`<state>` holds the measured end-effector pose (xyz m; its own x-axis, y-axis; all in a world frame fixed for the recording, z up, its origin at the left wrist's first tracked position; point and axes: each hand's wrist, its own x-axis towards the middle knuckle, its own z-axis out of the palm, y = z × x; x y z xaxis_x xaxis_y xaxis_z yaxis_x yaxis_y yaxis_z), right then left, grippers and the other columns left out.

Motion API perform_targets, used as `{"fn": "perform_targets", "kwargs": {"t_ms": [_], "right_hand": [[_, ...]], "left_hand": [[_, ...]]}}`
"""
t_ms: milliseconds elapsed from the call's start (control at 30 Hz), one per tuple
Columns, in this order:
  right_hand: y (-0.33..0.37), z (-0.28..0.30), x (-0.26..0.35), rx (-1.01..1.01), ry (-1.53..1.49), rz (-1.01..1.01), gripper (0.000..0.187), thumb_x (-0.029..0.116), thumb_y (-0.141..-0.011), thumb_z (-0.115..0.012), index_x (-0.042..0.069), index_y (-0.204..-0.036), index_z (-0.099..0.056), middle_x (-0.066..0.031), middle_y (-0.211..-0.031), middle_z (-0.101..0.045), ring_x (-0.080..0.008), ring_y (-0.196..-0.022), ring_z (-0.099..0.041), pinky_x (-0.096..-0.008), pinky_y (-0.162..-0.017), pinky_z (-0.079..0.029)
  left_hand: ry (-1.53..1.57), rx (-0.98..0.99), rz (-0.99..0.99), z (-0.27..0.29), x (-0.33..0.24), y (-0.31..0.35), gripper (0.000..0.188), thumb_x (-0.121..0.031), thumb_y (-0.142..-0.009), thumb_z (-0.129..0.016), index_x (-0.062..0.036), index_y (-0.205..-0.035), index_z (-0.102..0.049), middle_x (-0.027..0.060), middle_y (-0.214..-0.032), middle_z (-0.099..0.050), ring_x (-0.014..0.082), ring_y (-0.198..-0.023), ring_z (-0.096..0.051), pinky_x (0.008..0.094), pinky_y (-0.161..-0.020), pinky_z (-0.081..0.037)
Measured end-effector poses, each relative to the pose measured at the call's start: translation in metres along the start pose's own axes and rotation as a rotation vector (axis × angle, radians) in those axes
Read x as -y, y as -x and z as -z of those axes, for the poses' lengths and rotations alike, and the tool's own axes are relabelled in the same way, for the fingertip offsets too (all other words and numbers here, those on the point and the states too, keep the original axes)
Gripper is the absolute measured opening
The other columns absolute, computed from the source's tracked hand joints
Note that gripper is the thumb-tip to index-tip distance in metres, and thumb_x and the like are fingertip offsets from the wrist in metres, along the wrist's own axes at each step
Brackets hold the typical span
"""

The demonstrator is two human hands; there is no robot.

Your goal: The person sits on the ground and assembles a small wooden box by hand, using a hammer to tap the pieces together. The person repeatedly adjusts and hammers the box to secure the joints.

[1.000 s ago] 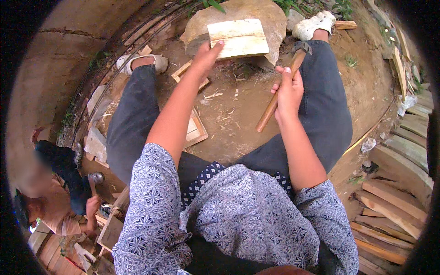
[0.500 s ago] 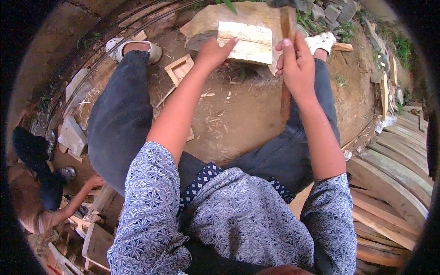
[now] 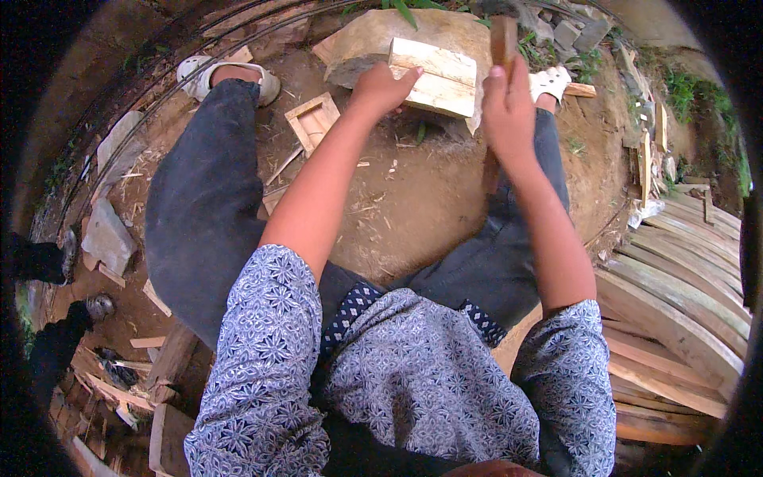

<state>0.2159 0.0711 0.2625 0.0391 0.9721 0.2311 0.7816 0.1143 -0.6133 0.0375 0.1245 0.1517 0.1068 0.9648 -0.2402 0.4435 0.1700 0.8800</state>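
We see 2 hands, apart. Left hand (image 3: 383,89) clamped on pale wooden block (image 3: 445,79), thumb on top; block sits far side, over big flat stone (image 3: 358,41), contact unclear to us. Right hand (image 3: 509,107) wrapped round hammer (image 3: 502,41), handle roughly upright, head blurred. We note 1 small wooden frame (image 3: 299,127) on ground, left; stacked planks (image 3: 675,278) right.
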Motion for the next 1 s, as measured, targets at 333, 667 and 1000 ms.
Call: {"fn": "perform_targets", "kwargs": {"t_ms": [333,667,1000], "right_hand": [[-0.010,0.000,0.014,-0.116,0.079,-0.013,0.037,0.023,-0.101,-0.046,0.003,-0.131,-0.044,-0.0357,-0.103,-0.062,-0.0548,-0.098,-0.059,-0.0560,-0.082,-0.049],[-0.013,-0.008,-0.018,-0.086,0.162,0.168,0.050,0.031,-0.099,-0.049,-0.002,-0.136,-0.044,-0.0353,-0.111,-0.062,-0.0538,-0.106,-0.058,-0.0544,-0.092,-0.047],[-0.013,0.001,-0.050,0.172,0.334,0.130,0.035,0.026,-0.100,-0.050,-0.001,-0.121,-0.049,-0.0358,-0.097,-0.062,-0.0561,-0.091,-0.059,-0.0590,-0.080,-0.047]], "left_hand": [[0.071,0.067,0.019,-0.006,0.012,-0.009,0.062,-0.059,-0.088,-0.062,0.0029,-0.090,-0.071,0.0137,-0.070,-0.071,0.0258,-0.064,-0.072,0.0392,-0.071,-0.056],[-0.060,-0.008,-0.001,-0.002,0.000,-0.003,0.063,-0.060,-0.087,-0.061,0.0021,-0.090,-0.072,0.0134,-0.070,-0.071,0.0267,-0.068,-0.072,0.0397,-0.073,-0.056],[0.000,0.097,0.073,-0.005,0.001,-0.012,0.076,-0.066,-0.084,-0.063,0.0028,-0.116,-0.067,0.0276,-0.111,-0.068,0.0419,-0.106,-0.066,0.0462,-0.094,-0.051]]}}
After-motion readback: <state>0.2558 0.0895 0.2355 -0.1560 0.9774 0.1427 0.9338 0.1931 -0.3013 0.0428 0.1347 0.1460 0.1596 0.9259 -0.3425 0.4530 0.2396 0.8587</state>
